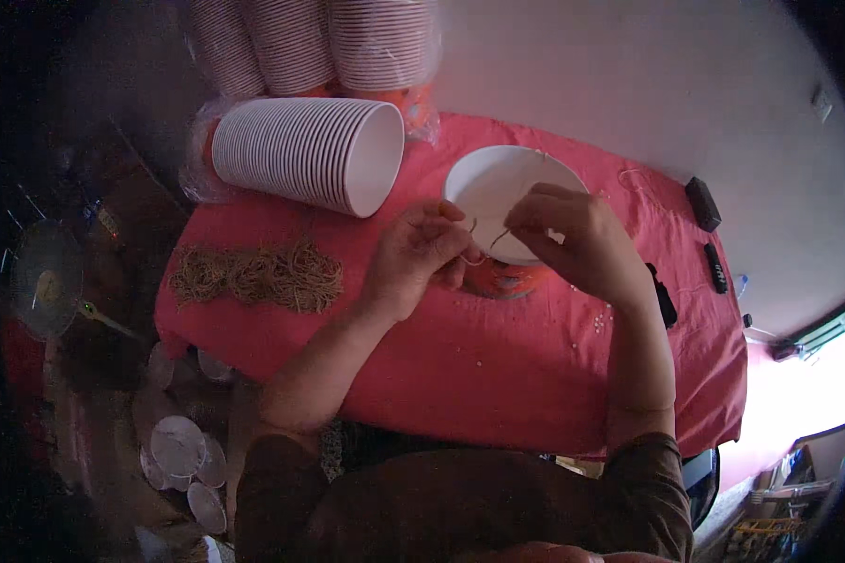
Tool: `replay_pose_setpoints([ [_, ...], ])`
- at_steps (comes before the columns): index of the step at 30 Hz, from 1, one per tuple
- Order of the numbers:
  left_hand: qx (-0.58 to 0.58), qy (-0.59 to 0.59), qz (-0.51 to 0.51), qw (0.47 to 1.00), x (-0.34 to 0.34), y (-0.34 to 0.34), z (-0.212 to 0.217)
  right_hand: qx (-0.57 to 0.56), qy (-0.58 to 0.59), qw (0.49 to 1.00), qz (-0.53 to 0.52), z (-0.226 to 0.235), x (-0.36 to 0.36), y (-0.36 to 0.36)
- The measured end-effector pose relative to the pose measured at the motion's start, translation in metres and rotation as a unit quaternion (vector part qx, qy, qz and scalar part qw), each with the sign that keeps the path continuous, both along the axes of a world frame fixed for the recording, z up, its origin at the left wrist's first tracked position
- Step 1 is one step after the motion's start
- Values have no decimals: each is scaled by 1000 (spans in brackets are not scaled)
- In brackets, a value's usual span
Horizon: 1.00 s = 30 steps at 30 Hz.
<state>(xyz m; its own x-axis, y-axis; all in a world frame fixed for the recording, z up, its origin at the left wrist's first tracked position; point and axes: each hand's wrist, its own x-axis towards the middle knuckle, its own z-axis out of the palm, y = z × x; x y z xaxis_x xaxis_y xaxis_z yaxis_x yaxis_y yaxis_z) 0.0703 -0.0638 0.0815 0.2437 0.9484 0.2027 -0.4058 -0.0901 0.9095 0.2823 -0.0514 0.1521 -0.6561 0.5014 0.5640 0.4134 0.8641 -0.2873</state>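
Right grip (pixel 573 230): pinching cord (pixel 500 235) over bucket (pixel 502 174), likely for control
Left grip (pixel 422 249): pinching cord beside bucket
Twine (pixel 258 275): left of bucket, likely for reach

Probably a room in a home, doubling as a small workshop. A pink-draped tabletop (pixel 460 375) stands by a plain pale wall (pixel 573 75), daylight glaring through an opening (pixel 821 375) at the right. The workshop look comes from nested white cups (pixel 286 150), plastic-wrapped stacks (pixel 376 42) behind and a heap of brown cord (pixel 258 275).
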Motion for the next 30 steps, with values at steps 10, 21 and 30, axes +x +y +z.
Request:
replay_pose_setpoints([
  [10,58,122,-30,990,1,-11,4,22,9,998,55,5,-17,-16],
  [21,-31,30,-59,997,3,-8,-1,44,66,996,-37,2,-13,-7],
  [30,-51,17,-60,997,3,-8,0,62,-14,998,16,-2,-19,-11],
])
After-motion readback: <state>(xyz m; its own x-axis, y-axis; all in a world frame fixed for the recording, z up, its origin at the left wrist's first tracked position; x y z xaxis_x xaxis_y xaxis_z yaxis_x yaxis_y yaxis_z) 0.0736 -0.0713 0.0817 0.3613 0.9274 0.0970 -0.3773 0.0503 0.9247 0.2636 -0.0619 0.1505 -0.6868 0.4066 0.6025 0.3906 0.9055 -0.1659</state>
